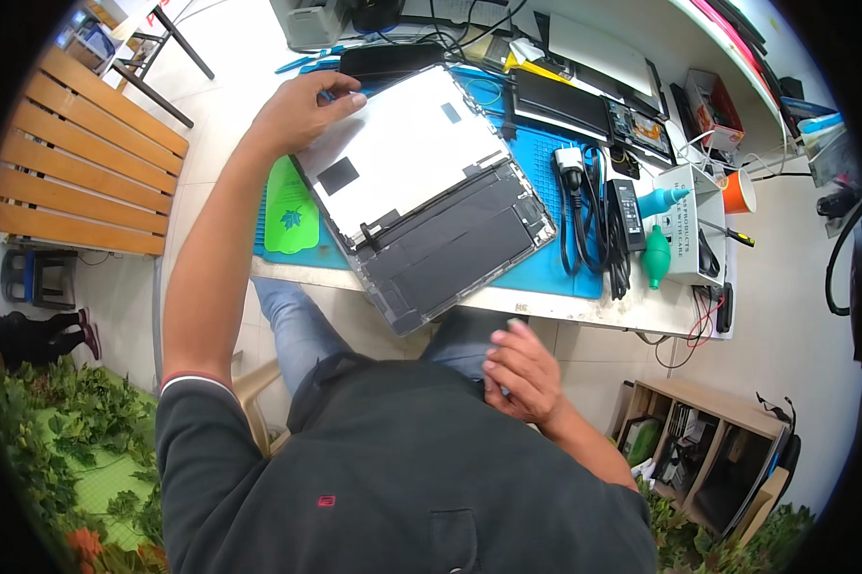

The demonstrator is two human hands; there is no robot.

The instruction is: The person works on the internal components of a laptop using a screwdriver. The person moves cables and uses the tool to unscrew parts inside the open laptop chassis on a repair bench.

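Note:
An opened tablet lies aslant on the blue work mat, its far part a pale metal-like panel and its near part black battery packs. Its lowest corner sticks out past the table's front edge. My left hand is closed on the tablet's far left edge, thumb and fingers pinching it. My right hand hovers over my lap, in front of the table and apart from the tablet. Its fingers are curled together, and whatever they may hold is hidden. A green card with a leaf shape lies left of the tablet.
Right of the tablet lie a coiled black cable, a power adapter, a green blower bulb and a white box. Black devices and cables fill the back. A wooden bench stands left, a low shelf right.

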